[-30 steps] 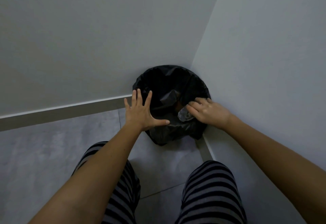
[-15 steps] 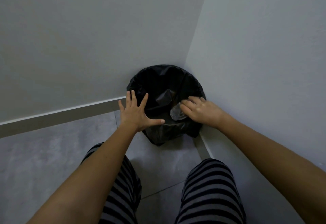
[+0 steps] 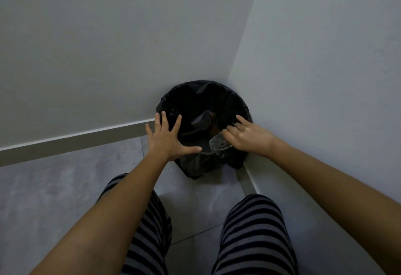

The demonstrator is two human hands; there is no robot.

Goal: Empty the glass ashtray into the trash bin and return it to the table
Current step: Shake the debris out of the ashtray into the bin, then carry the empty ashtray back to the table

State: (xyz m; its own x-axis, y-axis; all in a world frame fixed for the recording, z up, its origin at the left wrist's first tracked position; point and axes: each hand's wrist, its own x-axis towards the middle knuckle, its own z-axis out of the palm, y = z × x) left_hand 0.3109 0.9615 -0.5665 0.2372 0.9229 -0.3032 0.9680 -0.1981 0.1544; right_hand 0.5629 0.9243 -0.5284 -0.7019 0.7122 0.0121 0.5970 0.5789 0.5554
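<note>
Round trash bin lined with a black plastic bag (image 3: pixel 195 99) in the wall corner, right hand (image 3: pixel 249 137) gripping the clear glass ashtray (image 3: pixel 218 143) tilted over the bin's near rim, left hand (image 3: pixel 168 138) splayed wide, empty, at the bin's left edge.

The clear glass ashtray (image 3: pixel 218 144) is tilted over the near rim of the round trash bin (image 3: pixel 201 166) (lined with a black bag), in the corner.
</note>
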